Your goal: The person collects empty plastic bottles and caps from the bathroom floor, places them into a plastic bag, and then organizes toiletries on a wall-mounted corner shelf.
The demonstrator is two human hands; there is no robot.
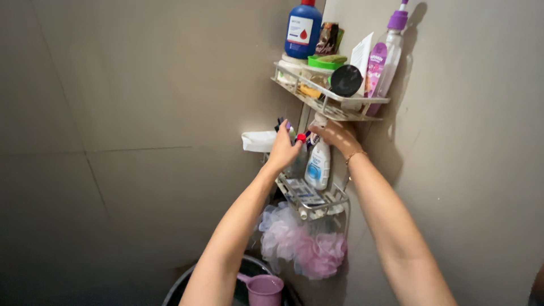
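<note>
Head view: white spray bottle (318,163) between left hand (282,148) and right hand (339,135).

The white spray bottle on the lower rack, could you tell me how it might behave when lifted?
The white spray bottle looks like rigid plastic. Tall and narrow, it may tip easily. The right hand is at its top.

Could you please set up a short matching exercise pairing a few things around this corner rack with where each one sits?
Things:
1. blue bottle
2. white spray bottle
3. pink bath pouf
4. pink dipper

Places:
A. in the dark bucket at the bottom
B. on the top shelf
C. hanging under the lower shelf
D. on the lower shelf, under the right hand

Pairs: 1-B, 2-D, 3-C, 4-A
</note>
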